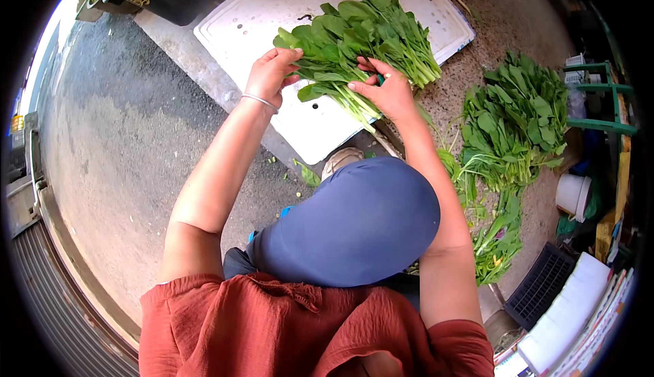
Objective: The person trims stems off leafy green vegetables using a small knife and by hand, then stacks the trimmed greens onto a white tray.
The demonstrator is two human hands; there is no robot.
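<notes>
Blue-trousered knee nearest, just below the one white board. Two hands over board: left hand pinching a leaf edge, right hand curled at stems, grip can't tell. One pile of leafy greens on board, stems roughly aligned; one looser heap right of board, so looks partway.

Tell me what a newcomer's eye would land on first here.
Probably the bright leafy greens spread on the white board at the top centre, with the left hand at their leaves and the right hand over their stems. Next comes the big blue-trousered knee in the middle, above the rust-red top. To the right, a tall heap of greens lies on the ground.
</notes>
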